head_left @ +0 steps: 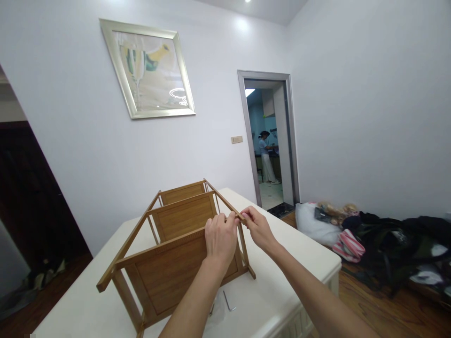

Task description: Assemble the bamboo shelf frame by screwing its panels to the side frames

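Observation:
A brown wooden shelf rack (pixel 176 263) lies on its side on the white table (pixel 282 277), its several panels standing on edge. My left hand (pixel 221 237) is closed over the upper edge of the nearest panel, close to its right corner. At that same corner, my right hand (pixel 257 227) pinches the end of the rack's upper right leg; whether a small part is between the fingers is hidden. Below my left forearm, an L-shaped hex key (pixel 229 303) lies on the table. Beside it is what looks like clear plastic, partly covered by the arm.
Against the right wall are a white bag (pixel 313 223), a pink striped cloth (pixel 348 246) and a dark heap of bags (pixel 394 249). Behind the table stands a wall with a framed picture (pixel 158 72). Through the doorway (pixel 269 141), a person stands in another room.

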A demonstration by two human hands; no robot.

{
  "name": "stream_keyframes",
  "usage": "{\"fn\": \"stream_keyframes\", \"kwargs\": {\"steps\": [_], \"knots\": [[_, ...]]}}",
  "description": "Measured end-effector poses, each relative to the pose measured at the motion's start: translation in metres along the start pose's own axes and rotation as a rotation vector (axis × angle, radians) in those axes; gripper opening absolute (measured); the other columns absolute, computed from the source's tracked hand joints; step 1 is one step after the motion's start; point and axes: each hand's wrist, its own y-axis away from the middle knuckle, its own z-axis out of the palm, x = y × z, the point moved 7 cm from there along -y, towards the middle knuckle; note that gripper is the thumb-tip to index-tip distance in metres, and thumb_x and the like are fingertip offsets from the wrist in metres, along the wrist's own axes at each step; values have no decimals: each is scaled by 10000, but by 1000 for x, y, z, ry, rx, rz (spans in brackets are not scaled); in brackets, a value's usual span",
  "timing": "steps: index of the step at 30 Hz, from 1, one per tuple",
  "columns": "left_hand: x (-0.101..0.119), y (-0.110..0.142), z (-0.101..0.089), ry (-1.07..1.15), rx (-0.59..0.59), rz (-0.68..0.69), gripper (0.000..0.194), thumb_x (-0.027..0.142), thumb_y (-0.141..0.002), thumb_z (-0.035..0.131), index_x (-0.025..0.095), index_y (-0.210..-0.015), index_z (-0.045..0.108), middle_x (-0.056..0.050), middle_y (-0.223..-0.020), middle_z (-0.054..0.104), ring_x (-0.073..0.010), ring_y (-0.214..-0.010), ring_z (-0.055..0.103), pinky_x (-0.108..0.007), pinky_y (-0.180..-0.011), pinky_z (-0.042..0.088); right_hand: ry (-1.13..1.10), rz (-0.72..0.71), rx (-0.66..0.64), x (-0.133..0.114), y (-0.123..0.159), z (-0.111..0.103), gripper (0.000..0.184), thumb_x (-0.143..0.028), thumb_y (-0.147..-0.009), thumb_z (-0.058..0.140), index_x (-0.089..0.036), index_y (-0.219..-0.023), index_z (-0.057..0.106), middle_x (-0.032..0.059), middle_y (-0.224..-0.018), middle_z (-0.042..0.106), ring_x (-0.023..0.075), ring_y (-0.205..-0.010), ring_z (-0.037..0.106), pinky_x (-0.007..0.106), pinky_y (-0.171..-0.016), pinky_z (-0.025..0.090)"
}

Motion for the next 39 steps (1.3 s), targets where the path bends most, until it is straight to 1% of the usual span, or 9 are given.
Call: {"fn": "stream_keyframes", "kwargs": {"steps": [8, 14, 20, 24, 27, 32, 39], "knots": [[1, 0, -1, 10, -20, -11, 229, 318, -965, 449, 262, -1011, 666, -31, -802, 642, -198, -782, 572, -333, -701, 304, 39, 11, -15, -3, -1, -1, 255, -405, -905, 442, -231, -724, 487, -34, -599, 487, 150, -593, 448, 259, -557, 340], [2, 1, -2, 11, -17, -14, 228, 320, -966, 448, 263, -1009, 665, -28, -798, 638, -200, -784, 572, -334, -698, 295, 34, 20, -35, 0, -7, 2, 343, -422, -909, 425, -229, -628, 388, -43, -592, 405, 138, -581, 386, 263, -554, 306], [2, 0, -3, 17, -7, -11, 218, 318, -968, 446, 258, -1001, 653, -23, -805, 637, -201, -781, 572, -339, -708, 302, -37, 52, -112, -1, -11, 8, 406, -479, -921, 404, -229, -602, 426, -45, -505, 391, 134, -506, 385, 261, -484, 306], [2, 0, -3, 13, -13, -12, 222, 316, -968, 442, 250, -999, 652, -28, -795, 632, -202, -786, 574, -339, -711, 308, -97, 68, -129, -1, -10, 10, 441, -538, -916, 400, -225, -610, 451, -49, -481, 389, 127, -471, 388, 259, -458, 315], [3, 0, -2, 15, -24, -12, 221, 310, -967, 444, 252, -1004, 654, -30, -803, 636, -201, -793, 575, -339, -717, 313, -135, 76, -114, 2, -8, 9, 395, -526, -904, 430, -231, -640, 424, -54, -504, 428, 121, -472, 403, 255, -463, 335], [2, 0, -2, 16, -36, -17, 229, 312, -965, 443, 249, -1007, 660, -38, -810, 642, -196, -786, 572, -336, -714, 318, -189, 77, -131, 6, -9, 8, 267, -435, -874, 469, -230, -706, 438, -53, -570, 501, 117, -494, 442, 247, -483, 368], [2, 0, -4, 25, -28, -22, 214, 312, -961, 458, 257, -1002, 661, -29, -799, 634, -199, -778, 570, -337, -707, 310, -220, 82, -154, 7, -9, 8, 279, -449, -864, 486, -226, -705, 433, -52, -581, 503, 107, -483, 414, 241, -464, 346]]}}
